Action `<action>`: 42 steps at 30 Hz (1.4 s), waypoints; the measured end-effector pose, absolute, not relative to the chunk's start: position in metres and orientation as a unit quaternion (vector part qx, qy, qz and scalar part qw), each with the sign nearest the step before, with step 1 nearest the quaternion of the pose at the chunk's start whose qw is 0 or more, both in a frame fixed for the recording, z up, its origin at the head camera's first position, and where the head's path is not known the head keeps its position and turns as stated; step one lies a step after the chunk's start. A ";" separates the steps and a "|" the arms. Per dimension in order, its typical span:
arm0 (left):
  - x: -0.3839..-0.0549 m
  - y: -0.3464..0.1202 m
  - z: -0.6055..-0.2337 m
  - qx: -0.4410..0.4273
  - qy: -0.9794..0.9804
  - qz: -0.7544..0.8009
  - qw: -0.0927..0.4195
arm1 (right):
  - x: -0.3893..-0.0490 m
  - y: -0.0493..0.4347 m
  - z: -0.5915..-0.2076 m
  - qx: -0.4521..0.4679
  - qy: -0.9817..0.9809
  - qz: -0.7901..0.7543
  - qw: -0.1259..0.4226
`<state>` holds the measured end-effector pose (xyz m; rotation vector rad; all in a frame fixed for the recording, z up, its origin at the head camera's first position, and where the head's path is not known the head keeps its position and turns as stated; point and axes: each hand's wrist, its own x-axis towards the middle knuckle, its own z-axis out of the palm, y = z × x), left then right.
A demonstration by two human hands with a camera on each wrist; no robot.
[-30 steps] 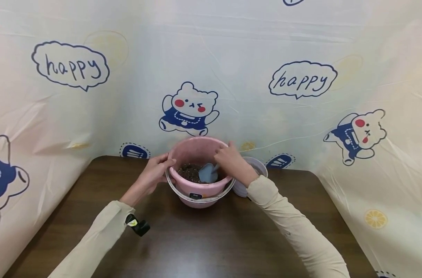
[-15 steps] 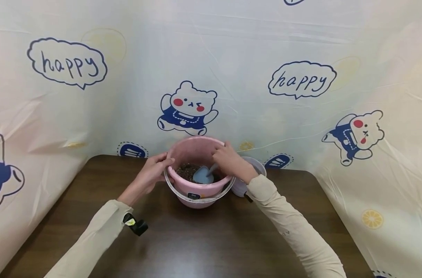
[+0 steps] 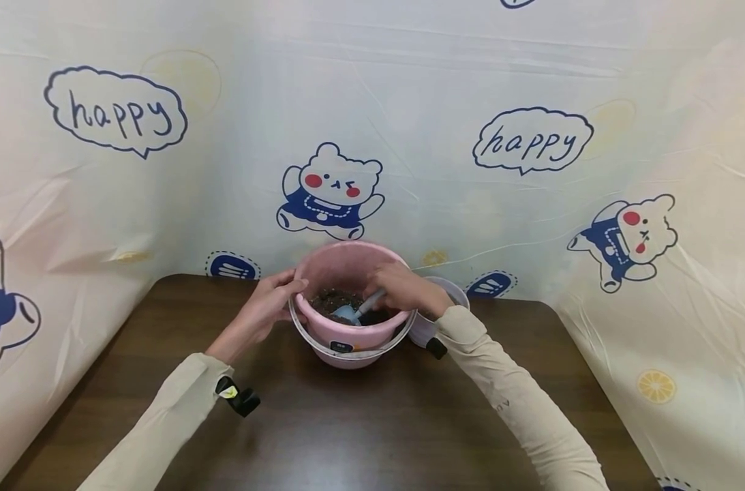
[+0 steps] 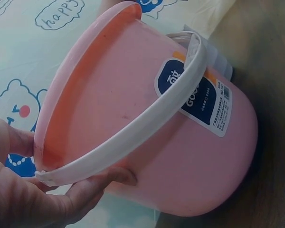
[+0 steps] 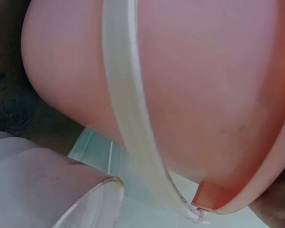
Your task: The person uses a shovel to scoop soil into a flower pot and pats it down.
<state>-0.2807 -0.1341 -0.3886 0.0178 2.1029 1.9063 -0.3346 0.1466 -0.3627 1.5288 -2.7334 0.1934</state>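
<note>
A pink bucket [image 3: 341, 262] with dark soil [image 3: 330, 300] inside stands at the back of the table. My left hand [image 3: 266, 305] grips its left rim. In the left wrist view, the thumb lies at the rim and the fingers reach under the white bail handle [image 4: 133, 135] along the outer wall. My right hand [image 3: 403, 285] reaches over the right rim and holds a small blue hand trowel [image 3: 345, 314] by its grey handle. The trowel blade slants down into the soil, its tip partly hidden. In the right wrist view the bucket wall [image 5: 199, 95] hides most of that hand.
Close to the bucket's right side stands a whitish plastic pot [image 5: 42, 185], partly behind my right forearm in the head view. A brown wooden table [image 3: 347, 429] lies below. A printed curtain [image 3: 433, 82] hangs right behind the bucket.
My right hand has lowered and moved left, and the trowel blade has gone from lying broad side up to digging lower into the soil. The left hand keeps its grip on the rim.
</note>
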 end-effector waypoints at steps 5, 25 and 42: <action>-0.281 -0.133 -0.390 0.009 0.727 0.670 0.150 | -0.338 0.148 -0.365 0.502 -0.861 0.078 0.005; -0.282 -0.132 -0.390 0.015 0.736 0.661 0.148 | -0.338 0.164 -0.353 0.424 -0.885 0.188 -0.025; -0.281 -0.132 -0.387 0.012 0.743 0.652 0.150 | -0.318 0.184 -0.350 0.363 -0.906 0.212 0.054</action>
